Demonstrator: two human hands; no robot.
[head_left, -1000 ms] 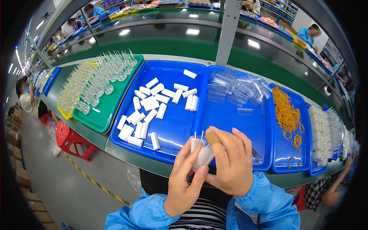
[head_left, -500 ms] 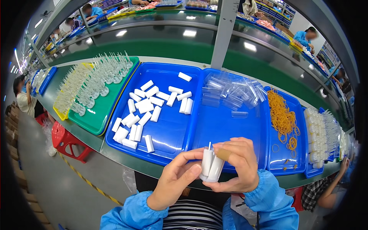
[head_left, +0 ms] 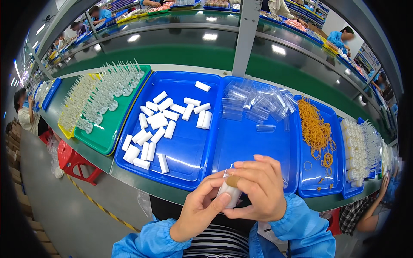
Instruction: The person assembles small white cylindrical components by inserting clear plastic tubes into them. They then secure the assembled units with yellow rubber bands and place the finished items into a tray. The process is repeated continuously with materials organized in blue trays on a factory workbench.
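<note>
scanning from afar, i see clear stemmed pieces [head_left: 103,96] on a green tray [head_left: 112,134], then white blocks [head_left: 157,121] in a blue tray [head_left: 183,155]. the left hand [head_left: 196,210] grasps a white assembly [head_left: 232,195] by the trays' near edge, the right hand [head_left: 264,195] gripping it too; clear sleeves [head_left: 257,101] lie beyond, orange rubber bands [head_left: 315,127] rightmost.

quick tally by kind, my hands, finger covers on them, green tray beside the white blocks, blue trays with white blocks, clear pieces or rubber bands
Hands: 2, left hand and right hand
Finger cover: 1
Green tray: 1
Blue trays: 3
Total: 7
</note>
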